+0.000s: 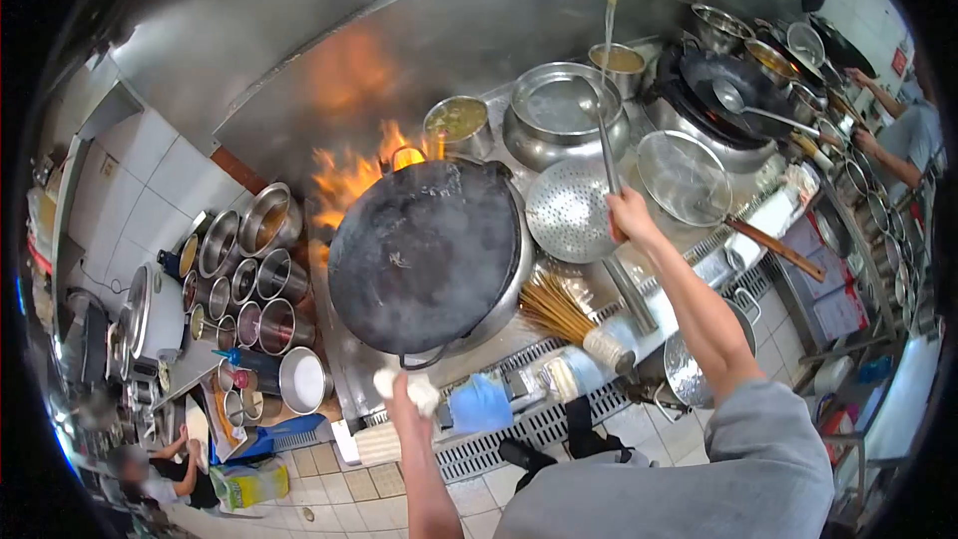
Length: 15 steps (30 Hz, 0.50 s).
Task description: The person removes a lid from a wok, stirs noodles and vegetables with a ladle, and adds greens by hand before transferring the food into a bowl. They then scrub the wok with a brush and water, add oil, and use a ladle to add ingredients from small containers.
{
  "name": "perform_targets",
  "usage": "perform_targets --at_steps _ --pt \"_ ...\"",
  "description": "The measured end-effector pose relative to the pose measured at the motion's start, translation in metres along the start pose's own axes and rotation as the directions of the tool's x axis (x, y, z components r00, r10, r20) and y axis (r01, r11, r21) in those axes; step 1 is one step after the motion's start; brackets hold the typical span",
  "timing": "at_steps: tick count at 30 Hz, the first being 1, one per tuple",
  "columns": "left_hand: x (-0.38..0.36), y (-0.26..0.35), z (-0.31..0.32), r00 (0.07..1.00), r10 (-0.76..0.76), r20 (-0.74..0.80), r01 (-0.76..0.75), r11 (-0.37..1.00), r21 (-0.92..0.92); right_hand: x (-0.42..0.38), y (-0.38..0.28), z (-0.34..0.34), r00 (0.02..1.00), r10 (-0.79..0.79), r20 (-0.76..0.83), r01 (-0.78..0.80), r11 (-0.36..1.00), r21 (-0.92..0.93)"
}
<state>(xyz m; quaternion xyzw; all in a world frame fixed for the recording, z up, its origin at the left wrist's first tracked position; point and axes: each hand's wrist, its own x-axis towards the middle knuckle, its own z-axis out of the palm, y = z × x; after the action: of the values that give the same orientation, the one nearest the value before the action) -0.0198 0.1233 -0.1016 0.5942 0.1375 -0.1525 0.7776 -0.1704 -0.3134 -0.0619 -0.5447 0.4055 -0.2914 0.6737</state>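
My left hand (pixel 407 411) is closed around a folded white cloth (pixel 411 391) at the near loop handle of a large black wok (pixel 424 250). Steam rises from the wok, and a few small bits lie in it. Tall flames (pixel 349 180) leap behind its far left rim. In my right hand (pixel 629 212) is the long handle of a ladle (pixel 605 140), its bowl over a wide metal pot (pixel 564 105) of water. Water runs from a tap (pixel 610 0) near that pot. Below my right hand lies a perforated strainer (pixel 571 210), its handle pointing toward me.
A bamboo brush (pixel 559 309), a blue cloth (pixel 480 402) and a mesh skimmer (pixel 684 178) lie by the stove. Seasoning containers (pixel 279 324) crowd the left. A soup pot (pixel 459 125) stands behind the wok. Other people work at far right (pixel 903 135) and lower left (pixel 175 469).
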Motion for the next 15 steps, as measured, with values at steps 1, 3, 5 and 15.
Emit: perform_targets --at_steps 1,3,5,15 --pt "-0.017 0.004 -0.010 0.999 0.018 -0.041 -0.015 0.998 0.057 0.026 -0.013 0.016 0.997 0.075 -0.002 -0.074 0.993 0.093" --pt "-0.058 0.011 -0.033 0.990 0.076 -0.121 -0.056 0.986 0.159 0.072 -0.041 0.046 0.957 0.259 0.130 -0.285 0.758 0.587" --pt "-0.097 0.008 -0.057 0.972 0.170 -0.160 -0.129 0.962 0.240 0.100 -0.086 0.057 0.905 0.293 0.309 -0.418 0.473 0.775" --pt "-0.213 -0.035 -0.139 0.961 0.087 -0.263 0.024 0.920 0.391 0.124 -0.076 0.038 0.971 -0.235 -0.043 0.219 0.948 -0.233"
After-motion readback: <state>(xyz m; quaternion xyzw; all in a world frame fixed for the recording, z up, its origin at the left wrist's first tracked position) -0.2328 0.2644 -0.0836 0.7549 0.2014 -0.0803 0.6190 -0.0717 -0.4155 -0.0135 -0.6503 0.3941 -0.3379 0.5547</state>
